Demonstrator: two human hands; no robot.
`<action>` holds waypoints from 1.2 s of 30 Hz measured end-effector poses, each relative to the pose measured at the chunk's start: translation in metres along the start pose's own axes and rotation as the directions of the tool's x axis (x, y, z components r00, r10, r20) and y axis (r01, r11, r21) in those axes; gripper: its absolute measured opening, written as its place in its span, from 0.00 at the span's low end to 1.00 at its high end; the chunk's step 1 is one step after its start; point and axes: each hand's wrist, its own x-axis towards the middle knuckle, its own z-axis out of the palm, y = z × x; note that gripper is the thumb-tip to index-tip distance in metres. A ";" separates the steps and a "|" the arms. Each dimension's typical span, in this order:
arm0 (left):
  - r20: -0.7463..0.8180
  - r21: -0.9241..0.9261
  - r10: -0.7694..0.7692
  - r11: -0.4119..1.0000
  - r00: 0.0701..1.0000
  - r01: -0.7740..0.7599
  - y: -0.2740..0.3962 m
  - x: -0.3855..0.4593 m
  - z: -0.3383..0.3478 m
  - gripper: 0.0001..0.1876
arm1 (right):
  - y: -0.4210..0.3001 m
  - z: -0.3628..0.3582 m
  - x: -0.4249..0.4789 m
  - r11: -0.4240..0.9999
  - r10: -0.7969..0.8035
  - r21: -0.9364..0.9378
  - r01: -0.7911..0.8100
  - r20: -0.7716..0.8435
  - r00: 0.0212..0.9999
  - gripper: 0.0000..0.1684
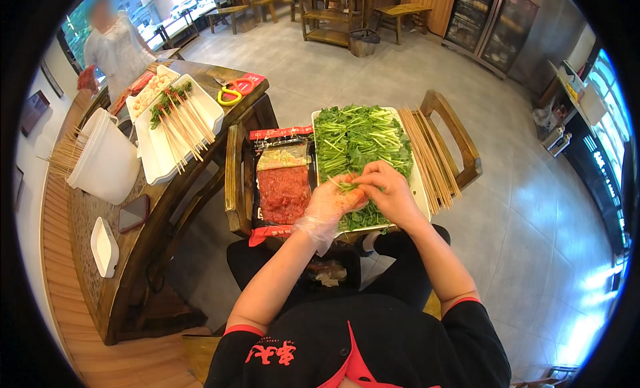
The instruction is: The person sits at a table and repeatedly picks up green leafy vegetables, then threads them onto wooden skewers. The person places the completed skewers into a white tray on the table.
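Note:
My left hand (pixel 327 200), in a clear plastic glove with reddish smears, holds a small bunch of cilantro stems (pixel 347 186). The bare fingers of my right hand (pixel 387 190) pinch at the same bunch from the other side. Both hands are over the near part of a white tray (pixel 423 200) heaped with cut cilantro (pixel 357 133). Left of the tray lies an opened plastic pack of red raw meat strips (pixel 284 195). Bamboo skewers (pixel 430 158) are laid in a row along the tray's right side. My fingers partly hide the bunch.
A wooden chair (pixel 235 188) supports the trays. On the left table are a tray of finished skewers (pixel 177 125), a white bucket (pixel 107 158), scissors (pixel 235 90), a phone (pixel 134 214) and a small white dish (pixel 104 248). A person (pixel 112 48) stands beyond.

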 end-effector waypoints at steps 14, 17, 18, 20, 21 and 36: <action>-0.080 -0.046 0.020 0.999 0.997 -0.024 -0.003 -0.002 0.000 0.13 | -0.007 -0.009 -0.001 1.000 -0.016 0.024 0.015 0.034 0.999 0.08; -0.059 -0.002 0.042 0.999 0.997 -0.042 0.000 -0.006 -0.001 0.13 | -0.012 -0.020 0.005 0.997 0.021 0.067 -0.026 0.066 0.998 0.09; -0.051 -0.020 0.037 0.999 0.998 -0.038 0.002 -0.007 -0.001 0.13 | -0.014 -0.025 0.008 0.994 0.055 0.091 -0.060 0.066 0.996 0.10; -0.035 -0.055 0.026 0.998 0.999 -0.028 0.003 -0.008 -0.002 0.14 | -0.012 -0.028 0.012 0.984 0.148 0.092 -0.155 0.075 0.986 0.11; -0.023 -0.052 0.034 0.998 0.999 -0.036 0.003 -0.008 -0.002 0.14 | -0.011 -0.028 0.013 0.967 0.212 0.119 -0.224 0.105 0.972 0.11; -0.044 0.077 0.065 0.995 0.997 -0.062 -0.003 -0.012 -0.010 0.12 | -0.034 -0.017 0.023 0.991 -0.123 -0.038 0.132 0.177 0.977 0.06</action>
